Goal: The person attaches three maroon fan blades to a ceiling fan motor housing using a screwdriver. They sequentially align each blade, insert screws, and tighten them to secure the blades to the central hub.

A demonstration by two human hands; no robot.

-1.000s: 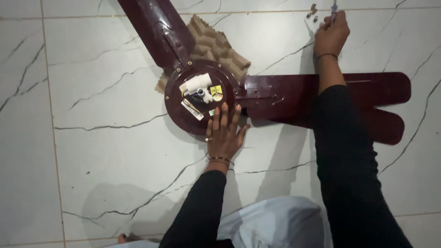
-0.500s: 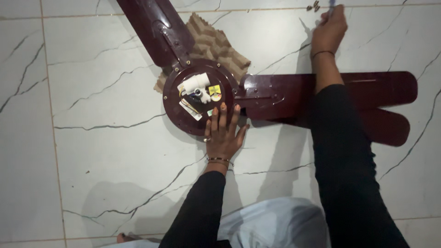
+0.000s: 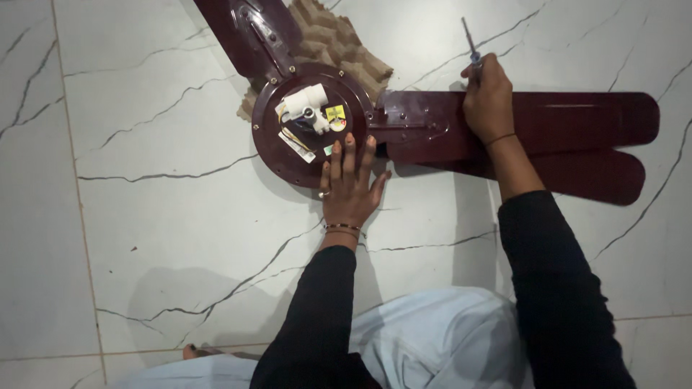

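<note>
Ceiling fan [image 3: 317, 122] under flat left hand [image 3: 349, 187], right hand [image 3: 489, 97] gripping screwdriver [image 3: 468, 42]

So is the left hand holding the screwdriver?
No, the left hand lies flat on the fan hub; the right hand grips the screwdriver.

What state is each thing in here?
Ceiling fan: lying on the tiled floor, motor hub up.
Cardboard piece: wedged under the hub.
Left hand: flat, fingertips on the hub rim.
Right hand: gripping a screwdriver.
</note>
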